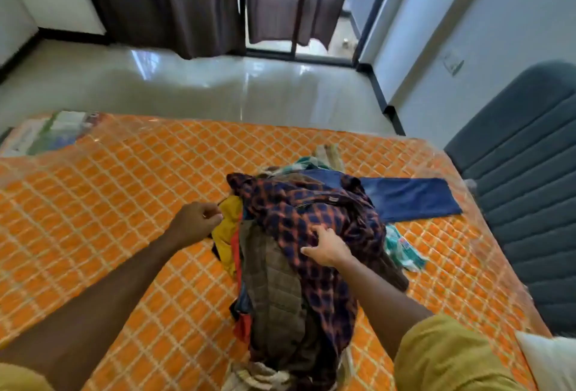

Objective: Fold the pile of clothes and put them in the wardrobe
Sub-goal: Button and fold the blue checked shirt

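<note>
A pile of clothes (280, 281) lies heaped on an orange checked mattress (109, 203). On top is a dark blue and orange plaid shirt (305, 213). Under it are an olive quilted garment (274, 291) and a yellow garment (229, 225) at the left edge. Blue jeans (411, 197) stick out to the right. My left hand (198, 224) is curled at the pile's left side, pinching the edge of the yellow garment. My right hand (327, 247) grips a fold of the plaid shirt with bent fingers.
A dark grey padded chair (523, 188) stands to the right of the mattress. A white pillow corner (548, 356) shows at the lower right. Beyond the mattress lies glossy floor (218, 88), then dark curtains (174, 1) over a glass door. A teal patterned cloth (402, 250) lies by the pile.
</note>
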